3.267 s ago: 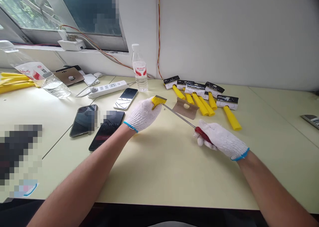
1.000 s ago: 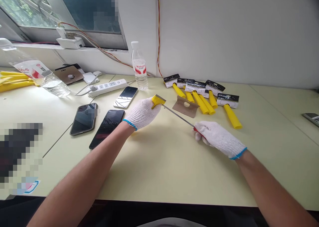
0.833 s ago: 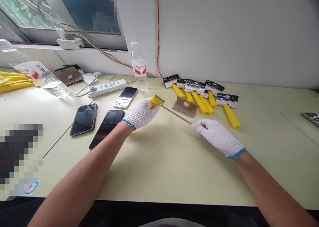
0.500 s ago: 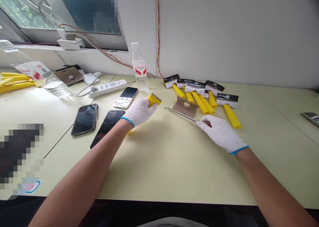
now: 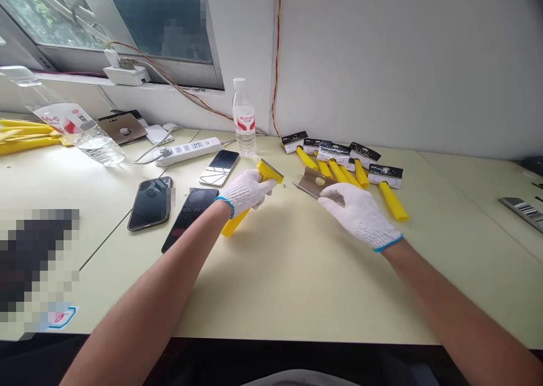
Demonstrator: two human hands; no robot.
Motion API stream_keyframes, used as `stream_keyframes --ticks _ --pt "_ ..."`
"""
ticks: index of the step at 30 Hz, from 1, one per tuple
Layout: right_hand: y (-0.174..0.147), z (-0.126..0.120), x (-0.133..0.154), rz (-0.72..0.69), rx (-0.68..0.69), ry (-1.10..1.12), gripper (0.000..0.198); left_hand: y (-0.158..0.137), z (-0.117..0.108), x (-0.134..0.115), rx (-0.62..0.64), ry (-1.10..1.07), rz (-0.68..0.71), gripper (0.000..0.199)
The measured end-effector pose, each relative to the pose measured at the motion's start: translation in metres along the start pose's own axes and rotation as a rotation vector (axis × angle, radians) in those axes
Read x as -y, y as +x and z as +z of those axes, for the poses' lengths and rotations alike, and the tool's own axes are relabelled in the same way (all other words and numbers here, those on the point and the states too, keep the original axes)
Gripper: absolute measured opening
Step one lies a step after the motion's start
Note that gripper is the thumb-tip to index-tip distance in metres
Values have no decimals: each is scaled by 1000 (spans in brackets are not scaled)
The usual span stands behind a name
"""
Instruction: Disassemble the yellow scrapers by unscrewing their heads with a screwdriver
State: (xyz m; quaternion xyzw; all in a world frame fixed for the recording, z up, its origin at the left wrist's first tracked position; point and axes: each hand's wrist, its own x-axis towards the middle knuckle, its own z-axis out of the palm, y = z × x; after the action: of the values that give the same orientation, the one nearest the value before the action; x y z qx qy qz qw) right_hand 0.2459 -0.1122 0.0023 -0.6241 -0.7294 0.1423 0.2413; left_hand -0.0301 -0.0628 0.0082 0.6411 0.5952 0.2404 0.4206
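Observation:
My left hand [image 5: 248, 191], in a white knit glove with a blue cuff, is closed around a yellow scraper [image 5: 237, 221]. The scraper's head with its metal blade points up and right, and its handle slants down below my fist. Beside the blade, a small screw [image 5: 284, 185] lies on the table. My right hand [image 5: 356, 212], gloved alike, hovers with thumb and fingers apart over a thin-shafted screwdriver [image 5: 303, 190]. Only the tip and part of the shaft show; my hand hides the rest. Behind its fingertips stands a folded brown piece [image 5: 311, 181] with a hole.
Several yellow-handled scrapers [image 5: 392, 200] with black-and-white cards lie at the back right. Three phones [image 5: 150, 202] lie left, near a power strip [image 5: 190, 148]. One water bottle [image 5: 245, 123] stands by the wall; a larger bottle [image 5: 72, 120] leans at far left.
My right hand has loosened from the screwdriver's handle and moved forward over its shaft. My left hand has turned the scraper, so more of its head and handle shows. The view has shifted slightly.

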Motion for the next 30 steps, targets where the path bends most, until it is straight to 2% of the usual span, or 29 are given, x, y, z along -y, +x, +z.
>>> stream_keyframes --ticks 4,6,10,17,23,30 --pt "24 26 31 -92 43 37 18 -2 1 0 62 -26 22 25" --pt "38 40 42 -166 48 -45 19 -2 0 1 84 -54 21 21" --pt "56 56 55 -220 30 -104 21 -1 -1 4 119 -89 39 15" --pt "63 62 62 -257 63 -225 23 -2 -2 4 106 -148 25 15" --pt "66 66 62 -300 87 -287 37 -6 -6 -4 61 -108 -3 14" --pt "70 63 60 -305 108 -311 38 -32 -13 -14 18 -96 -19 14"
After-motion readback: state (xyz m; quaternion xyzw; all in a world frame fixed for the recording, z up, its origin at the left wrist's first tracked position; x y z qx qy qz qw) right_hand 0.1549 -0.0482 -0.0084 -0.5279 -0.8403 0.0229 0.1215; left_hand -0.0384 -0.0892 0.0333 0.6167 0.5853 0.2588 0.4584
